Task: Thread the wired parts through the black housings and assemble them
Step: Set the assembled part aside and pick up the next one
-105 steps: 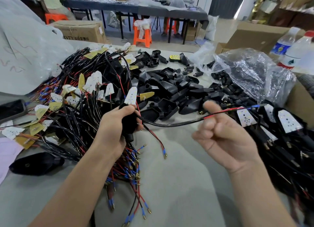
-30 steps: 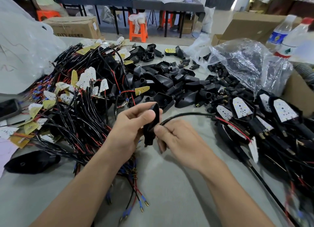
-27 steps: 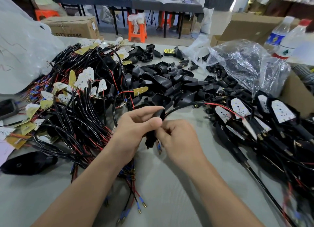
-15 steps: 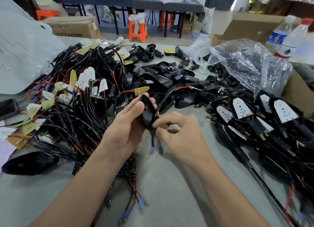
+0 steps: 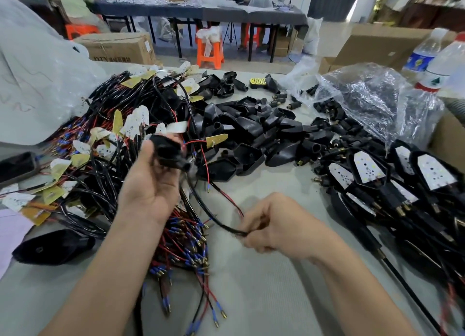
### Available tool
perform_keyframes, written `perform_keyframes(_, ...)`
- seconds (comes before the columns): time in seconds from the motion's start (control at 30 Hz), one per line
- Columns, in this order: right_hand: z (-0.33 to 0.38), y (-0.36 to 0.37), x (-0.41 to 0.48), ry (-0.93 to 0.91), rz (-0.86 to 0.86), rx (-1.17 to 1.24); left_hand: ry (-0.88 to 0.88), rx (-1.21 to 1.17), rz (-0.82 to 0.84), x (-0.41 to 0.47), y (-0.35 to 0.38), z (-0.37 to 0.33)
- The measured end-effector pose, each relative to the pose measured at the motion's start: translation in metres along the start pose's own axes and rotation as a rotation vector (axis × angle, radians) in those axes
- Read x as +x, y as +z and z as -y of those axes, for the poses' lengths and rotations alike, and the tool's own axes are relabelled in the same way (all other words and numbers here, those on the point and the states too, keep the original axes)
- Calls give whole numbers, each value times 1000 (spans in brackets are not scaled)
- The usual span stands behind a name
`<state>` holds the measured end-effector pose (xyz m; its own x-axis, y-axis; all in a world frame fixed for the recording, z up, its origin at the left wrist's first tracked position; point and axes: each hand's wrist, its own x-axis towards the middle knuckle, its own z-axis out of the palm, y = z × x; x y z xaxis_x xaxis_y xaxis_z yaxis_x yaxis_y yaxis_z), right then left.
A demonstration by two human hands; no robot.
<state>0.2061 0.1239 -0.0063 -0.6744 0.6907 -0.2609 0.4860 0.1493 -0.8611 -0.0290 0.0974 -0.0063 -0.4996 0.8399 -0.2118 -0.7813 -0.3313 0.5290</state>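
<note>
At the left of the surface (image 5: 251,298), the tangle of wired parts (image 5: 105,124) waits unthreaded. Your left grip (image 5: 151,187) is curled round one black housing (image 5: 167,150), held clear of the surface with its narrow neck pointing down and to the right. A black cable (image 5: 208,215) leaves that neck and sags across to your right grip (image 5: 279,227), which pinches it between thumb and fingers. Beyond the cable, the loose housings (image 5: 251,132) lie heaped. At the far right lie the finished units (image 5: 402,184), each with a white board (image 5: 366,168) seated in its shell.

The step in hand appears to be drawing the cable through the housing. Your left grip hides the shell's open face, so you cannot tell how near the board is to seating. The next move likely calls for a steady pull in line with the neck, then aligning the board's pointed outline to the shell and pressing it home.
</note>
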Motion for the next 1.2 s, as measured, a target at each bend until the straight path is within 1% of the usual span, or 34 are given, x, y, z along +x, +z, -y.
perform_keyframes(0.07, -9, -19, -1, 59, -118, -84, 46, -25, -26, 5, -5, -14)
perform_keyframes(0.13, -16, -39, -4, 129, -256, -103, 66, -45, -18, 10, -8, -23)
perform_keyframes(0.23, -28, -56, -8, 217, -403, -114, 101, 24, -17, 15, -7, -26)
perform_keyframes(0.3, -33, -55, -6, 250, -489, -263, 108, 93, 0, 14, -6, -21)
perform_keyframes(0.37, -29, -48, -3, 207, -600, -405, 95, 183, 22, 11, -5, -14)
perform_keyframes(0.4, -25, -42, -2, 145, -664, -420, 82, 234, 43, 9, -4, -10)
perform_keyframes(0.47, -12, -26, 0, -40, -780, -367, 45, 304, 130, 5, -1, -2)
perform_keyframes(0.5, -4, -15, 1, -128, -798, -312, 16, 302, 179, 3, 0, 3)
perform_keyframes(0.53, 3, -3, 2, -190, -779, -243, -18, 283, 219, 1, 2, 7)
perform_keyframes(0.6, 14, 22, 5, -246, -653, -117, -71, 257, 265, -3, 6, 16)
perform_keyframes(0.63, 17, 33, 6, -248, -587, -96, -86, 265, 280, -5, 7, 19)
perform_keyframes(0.7, 19, 44, 12, -225, -510, -59, -92, 307, 297, -7, 9, 23)
perform_keyframes(0.8, 21, 46, 14, -185, -424, 188, -56, 290, 281, -8, 9, 22)
perform_keyframes(0.83, 20, 45, 14, -181, -416, 207, -48, 266, 278, -8, 9, 21)
perform_keyframes(0.93, 19, 48, 14, -189, -432, 56, -51, 204, 270, -6, 9, 21)
perform_keyframes(0.97, 19, 48, 15, -195, -442, 55, -57, 199, 271, -6, 8, 22)
perform_keyframes(1.1, 18, 46, 15, -173, -439, 231, -47, 293, 274, -7, 8, 23)
perform_keyframes(1.2, 17, 44, 14, -149, -443, 265, -48, 315, 282, -10, 9, 21)
